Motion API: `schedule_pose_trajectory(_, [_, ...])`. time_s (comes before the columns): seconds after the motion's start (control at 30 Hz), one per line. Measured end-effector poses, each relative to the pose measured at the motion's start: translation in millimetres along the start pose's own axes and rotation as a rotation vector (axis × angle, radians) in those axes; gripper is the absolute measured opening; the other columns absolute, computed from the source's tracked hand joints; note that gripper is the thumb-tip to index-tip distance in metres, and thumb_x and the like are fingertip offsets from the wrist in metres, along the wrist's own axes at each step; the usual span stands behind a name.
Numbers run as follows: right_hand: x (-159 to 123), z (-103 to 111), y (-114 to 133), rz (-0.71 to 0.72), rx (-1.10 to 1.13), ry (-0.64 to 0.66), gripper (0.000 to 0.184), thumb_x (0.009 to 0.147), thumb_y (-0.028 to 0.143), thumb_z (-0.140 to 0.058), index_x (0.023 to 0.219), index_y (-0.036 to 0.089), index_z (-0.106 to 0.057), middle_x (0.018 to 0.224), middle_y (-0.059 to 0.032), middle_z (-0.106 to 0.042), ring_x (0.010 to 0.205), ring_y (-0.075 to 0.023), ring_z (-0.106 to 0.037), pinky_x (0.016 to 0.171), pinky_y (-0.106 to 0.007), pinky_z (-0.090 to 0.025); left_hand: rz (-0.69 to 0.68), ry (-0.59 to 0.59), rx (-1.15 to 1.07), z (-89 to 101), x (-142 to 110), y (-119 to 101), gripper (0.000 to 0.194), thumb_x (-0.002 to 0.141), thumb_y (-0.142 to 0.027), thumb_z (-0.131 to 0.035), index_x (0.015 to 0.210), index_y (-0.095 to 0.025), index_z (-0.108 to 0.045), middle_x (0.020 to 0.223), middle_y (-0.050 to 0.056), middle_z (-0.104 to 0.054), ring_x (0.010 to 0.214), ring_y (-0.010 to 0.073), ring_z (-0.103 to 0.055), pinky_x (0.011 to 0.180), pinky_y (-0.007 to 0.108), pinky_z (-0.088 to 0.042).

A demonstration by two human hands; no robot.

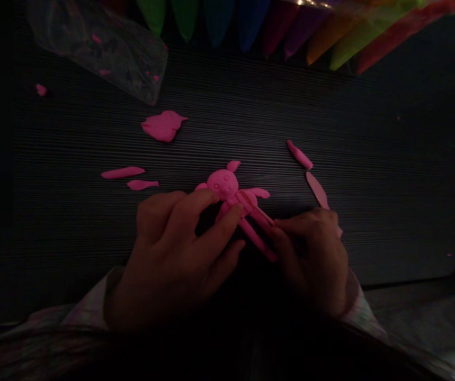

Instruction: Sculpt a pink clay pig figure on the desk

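Note:
A pink clay figure [222,182] with a round head, dotted eyes, a snout and long limbs lies on the dark table. My left hand [179,248] is at its left side, fingertips pressed against the head and body and holding it; part of the body is hidden under them. Pinched in the fingers of my right hand [314,254] is a thin pink modelling tool [265,215], its flat tip touching the figure's chest. Near my right hand lie a pink flat-bladed modelling tool [317,188], partly covered by the hand, and a short pink clay roll [300,155].
Left of the figure are two slim pink clay pieces [123,172] and a flattened clay lump [163,126]. A clear plastic bag [132,69] with pink bits lies at upper left, near a small clay scrap [41,90]. Packs of coloured clay [215,21] line the far side.

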State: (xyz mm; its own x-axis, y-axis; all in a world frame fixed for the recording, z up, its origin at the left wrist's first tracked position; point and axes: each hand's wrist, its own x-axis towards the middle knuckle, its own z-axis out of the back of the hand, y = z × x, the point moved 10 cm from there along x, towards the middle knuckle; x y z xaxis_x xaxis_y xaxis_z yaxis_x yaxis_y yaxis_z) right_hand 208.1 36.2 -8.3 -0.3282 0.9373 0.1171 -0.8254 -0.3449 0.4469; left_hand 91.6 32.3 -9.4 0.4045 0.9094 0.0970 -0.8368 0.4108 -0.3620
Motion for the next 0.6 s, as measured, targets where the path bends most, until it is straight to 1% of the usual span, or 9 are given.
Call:
schedule_pose_trajectory(0.13, [-1.1, -2.2, 0.4, 0.013, 0.015, 0.019, 0.002, 0.079, 0.019, -0.053, 0.078, 0.02, -0.053, 0.064, 0.0014, -0.057, 0.063, -0.0142, -0.049, 0.063, -0.033, -0.036, -0.001, -0.005, 0.008, 0.3, -0.2, 0.2, 0.036, 0.075, -0.032, -0.055, 0.111, -0.025, -0.054, 0.109, 0.007, -0.054, 0.096, 0.0247, -0.049, 0.084, 0.042, -0.038])
schedule_pose_trajectory(0.33, [-2.5, -2.3, 0.4, 0.02, 0.03, 0.012, 0.002, 0.079, 0.018, -0.053, 0.08, 0.02, -0.053, 0.065, 0.0018, -0.058, 0.064, -0.0139, -0.05, 0.064, -0.033, -0.037, -0.034, -0.021, 0.024, 0.2, -0.5, -2.3, 0.039, 0.075, -0.032, -0.056, 0.112, -0.022, -0.054, 0.11, 0.009, -0.053, 0.096, 0.0254, -0.049, 0.083, 0.041, -0.038])
schedule_pose_trajectory(0.47, [-2.1, 0.9, -2.6, -0.012, 0.03, -0.017, 0.002, 0.08, 0.019, -0.052, 0.081, 0.021, -0.051, 0.064, 0.0009, -0.057, 0.064, -0.015, -0.05, 0.062, -0.033, -0.037, -0.032, -0.025, 0.02, 0.3, -0.3, -1.5, 0.038, 0.074, -0.031, -0.056, 0.112, -0.023, -0.054, 0.11, 0.009, -0.052, 0.096, 0.0246, -0.049, 0.084, 0.04, -0.038])
schedule_pose_trajectory(0.6, [-1.9, 1.6, -1.7, -0.005, 0.009, -0.021, 0.002, 0.08, 0.019, -0.051, 0.079, 0.021, -0.051, 0.063, 0.0007, -0.056, 0.063, -0.0151, -0.05, 0.059, -0.032, -0.037, -0.026, -0.013, 0.012, -0.4, -0.6, -0.7, 0.038, 0.075, -0.031, -0.056, 0.112, -0.024, -0.053, 0.11, 0.008, -0.052, 0.097, 0.0245, -0.049, 0.084, 0.041, -0.038])
